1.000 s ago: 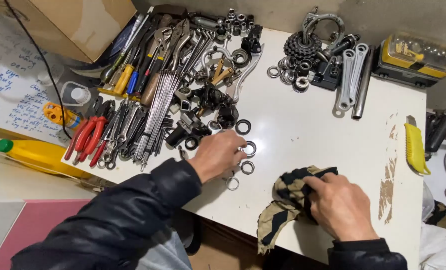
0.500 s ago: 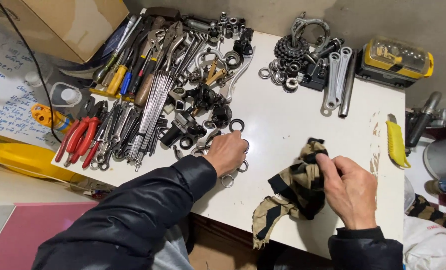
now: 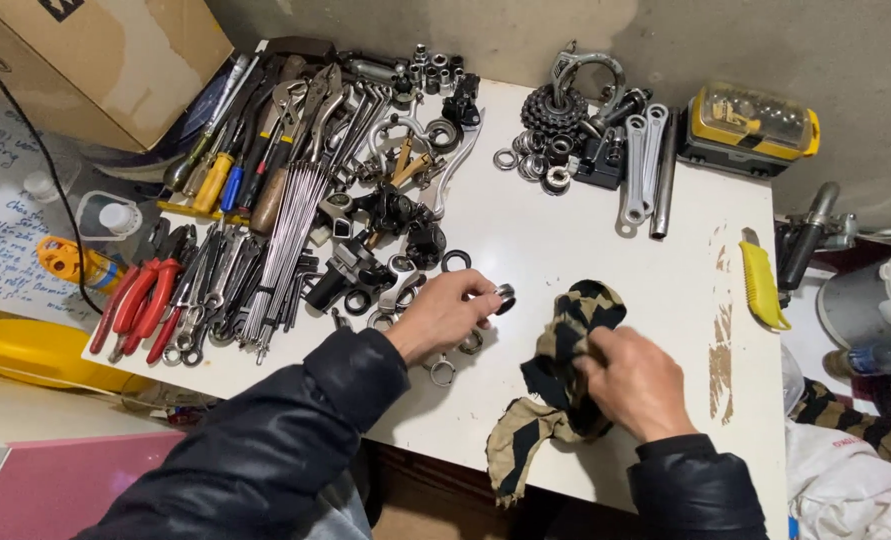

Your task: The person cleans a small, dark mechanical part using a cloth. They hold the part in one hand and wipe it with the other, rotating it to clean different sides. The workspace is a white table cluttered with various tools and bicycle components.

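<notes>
— Ring (image 3: 504, 297), small and metal, sits pinched at the fingertips of the left hand (image 3: 445, 315), lifted just off the table beside the rag (image 3: 563, 370).

— And the other hand?

— The right hand (image 3: 637, 385) is closed on that striped rag, bunching it against the tabletop. I'd judge this as the wiping step: the part is picked up, not yet in the cloth. Bringing them together calls for a steady pinch, since the ring is small and could slip.

— What's around them?

— More loose rings (image 3: 442, 371) lie near the left wrist. The white table (image 3: 585, 250) has a chipped right edge; red pliers (image 3: 135, 305), spokes (image 3: 283, 240) and a sprocket cluster (image 3: 555, 108) crowd its far side, below a grey wall (image 3: 665, 40).
</notes>
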